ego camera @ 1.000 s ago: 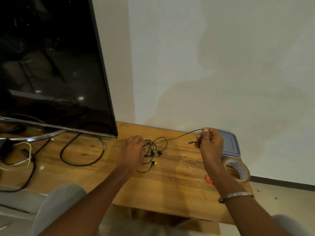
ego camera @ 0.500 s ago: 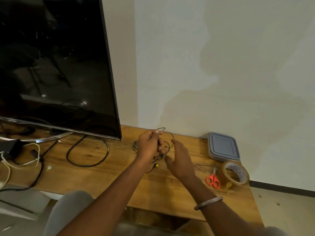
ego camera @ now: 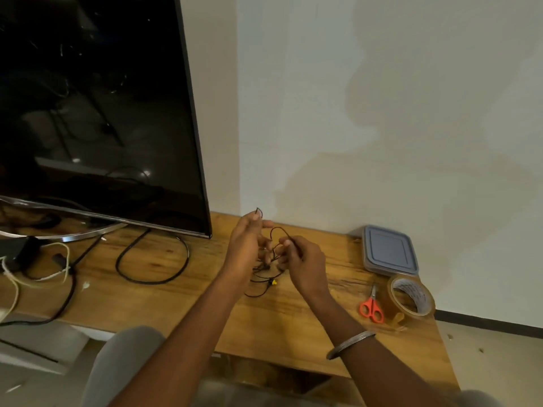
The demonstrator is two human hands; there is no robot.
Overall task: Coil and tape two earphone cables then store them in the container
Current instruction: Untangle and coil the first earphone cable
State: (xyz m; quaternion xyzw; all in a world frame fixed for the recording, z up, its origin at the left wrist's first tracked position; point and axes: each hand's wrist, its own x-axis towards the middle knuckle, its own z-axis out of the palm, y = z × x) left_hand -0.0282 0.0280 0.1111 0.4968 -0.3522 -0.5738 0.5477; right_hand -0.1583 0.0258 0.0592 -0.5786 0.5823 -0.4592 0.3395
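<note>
A thin black earphone cable (ego camera: 276,230) loops between my two hands above the wooden table (ego camera: 293,324). My left hand (ego camera: 246,245) is raised and pinches the cable, with a small loop poking above its fingers. Just to its right, my right hand (ego camera: 302,261) pinches the same cable. More tangled black cable with a yellow earbud tip (ego camera: 273,282) lies on the table under the hands. A grey lidded container (ego camera: 389,250) sits at the back right, closed.
Orange-handled scissors (ego camera: 371,307) and a roll of clear brown tape (ego camera: 411,298) lie near the table's right edge. A large TV (ego camera: 97,113) stands on the left, with thick black and white cables (ego camera: 152,259) under it. The wall runs close behind.
My right hand has come in from the right side, where it held the plug end stretched out, to meet the left hand. The left hand has lifted off the table with the cable.
</note>
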